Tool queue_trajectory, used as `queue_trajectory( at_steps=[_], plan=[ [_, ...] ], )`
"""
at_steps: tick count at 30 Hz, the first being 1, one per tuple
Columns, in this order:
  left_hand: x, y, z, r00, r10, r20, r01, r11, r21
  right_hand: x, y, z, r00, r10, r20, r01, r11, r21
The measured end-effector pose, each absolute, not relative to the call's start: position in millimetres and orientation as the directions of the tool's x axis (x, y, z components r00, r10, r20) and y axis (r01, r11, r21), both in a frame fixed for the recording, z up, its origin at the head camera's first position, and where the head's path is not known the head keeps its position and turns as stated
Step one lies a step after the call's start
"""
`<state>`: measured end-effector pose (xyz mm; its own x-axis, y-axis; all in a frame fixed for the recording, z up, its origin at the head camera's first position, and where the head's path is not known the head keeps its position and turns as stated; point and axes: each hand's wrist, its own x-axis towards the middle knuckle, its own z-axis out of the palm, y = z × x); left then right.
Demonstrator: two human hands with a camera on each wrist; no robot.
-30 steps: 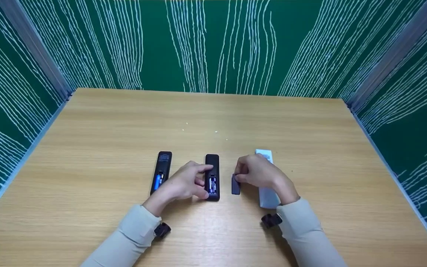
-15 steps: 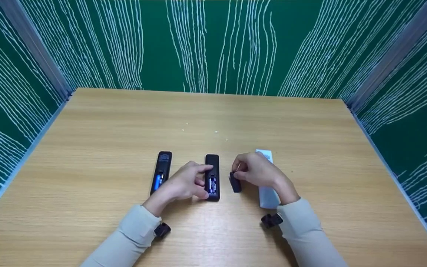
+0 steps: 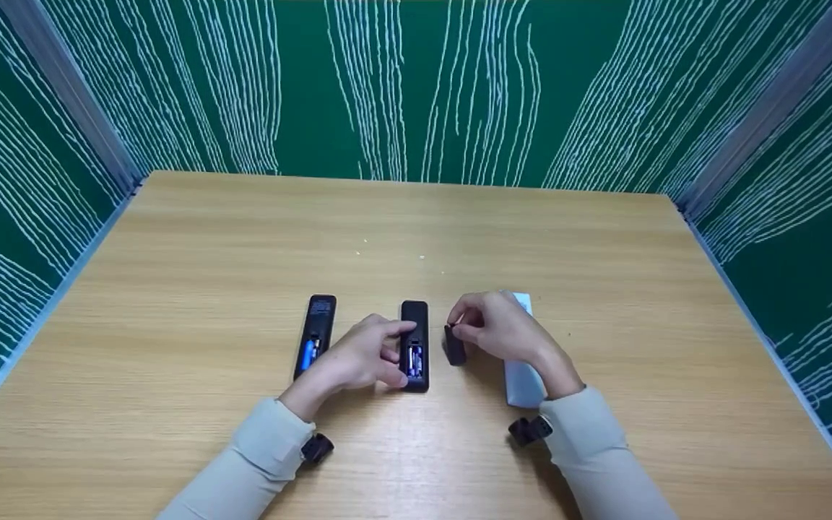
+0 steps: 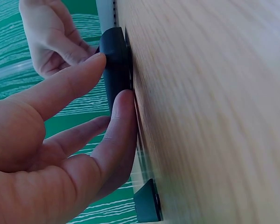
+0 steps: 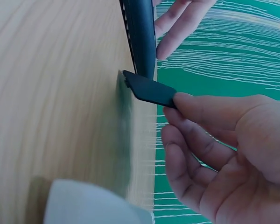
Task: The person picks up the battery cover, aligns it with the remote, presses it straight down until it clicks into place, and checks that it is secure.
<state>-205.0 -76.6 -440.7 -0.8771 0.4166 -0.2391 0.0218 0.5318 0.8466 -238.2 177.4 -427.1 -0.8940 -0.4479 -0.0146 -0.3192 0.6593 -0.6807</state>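
A black remote control (image 3: 416, 309) lies back up on the table, its battery compartment uncovered with batteries (image 3: 415, 361) in it. My left hand (image 3: 365, 354) holds this remote from its left side, the index finger on its upper part and the thumb at its near left corner. Just to the right, my right hand (image 3: 499, 328) pinches the far end of a black battery cover (image 3: 454, 348) between thumb and fingers. In the right wrist view the cover (image 5: 149, 91) slants, raised off the table and close to the remote (image 5: 141, 37).
A second black remote control (image 3: 320, 310) lies left of the first, a blue battery (image 3: 308, 354) in its uncovered compartment; my left hand partly hides it. Under my right wrist lies a pale box-like object (image 3: 524, 386). Tiny white specks dot the table (image 3: 243, 238) farther back.
My right hand has tilted the battery cover up and moved it slightly left and away from me, nearer the middle remote. My left hand has stayed in place.
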Motion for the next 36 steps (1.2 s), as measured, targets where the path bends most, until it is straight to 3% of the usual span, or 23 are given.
queue_trajectory(
  at_steps=[10, 20, 36],
  plan=[
    [-204.7, -76.6, -439.6, -0.876, 0.414, -0.247, 0.007, 0.522, 0.853, -234.4, 163.3, -423.7, -0.932, -0.362, 0.033, -0.263, 0.609, -0.748],
    [-205.1, -77.0, -439.6, -0.873, 0.43, -0.229, 0.037, 0.527, 0.849, -228.5, 149.4, -425.0, -0.928, -0.364, 0.083, -0.275, 0.514, -0.813],
    [-205.5, -77.6, -440.1, -0.872, 0.434, -0.225, 0.044, 0.527, 0.848, -221.7, 136.9, -431.9, -0.923, -0.385, 0.018, -0.228, 0.507, -0.831]
  ],
)
